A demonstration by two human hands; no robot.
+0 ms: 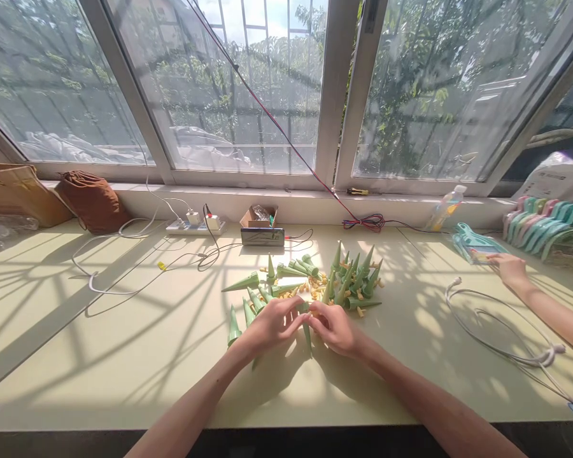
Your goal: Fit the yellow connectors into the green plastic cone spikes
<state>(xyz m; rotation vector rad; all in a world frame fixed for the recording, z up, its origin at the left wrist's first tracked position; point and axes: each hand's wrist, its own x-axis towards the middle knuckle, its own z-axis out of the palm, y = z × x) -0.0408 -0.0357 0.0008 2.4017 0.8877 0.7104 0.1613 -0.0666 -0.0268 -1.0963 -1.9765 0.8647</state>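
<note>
While sunlight is striping the pale tabletop, clutter is lining its window side: a brown drawstring bag, a white power strip trailing cables, a small cardboard box with a phone leaning just in front, a red-and-black wire bundle, a bottle. Over at right, pastel hangers are standing in a row, a co-worker's hand is reaching to a flat turquoise item, and a looped grey cable is lying well apart from me. Loose green cones and little yellow pieces are crowding the space just beyond my knuckles; my left hand is hiding part of them.

Both my forearms are angling in from the near edge, hands meeting at centre, fingers curling inward. My left hand is pinching, thumb and fingers nearly together, on the held cone. My right hand is bringing bent fingertips against its wide end; can't tell whether they're gripping the cone or a small piece. The cone is sitting between both sets of fingertips, its tip pointing back toward me.
</note>
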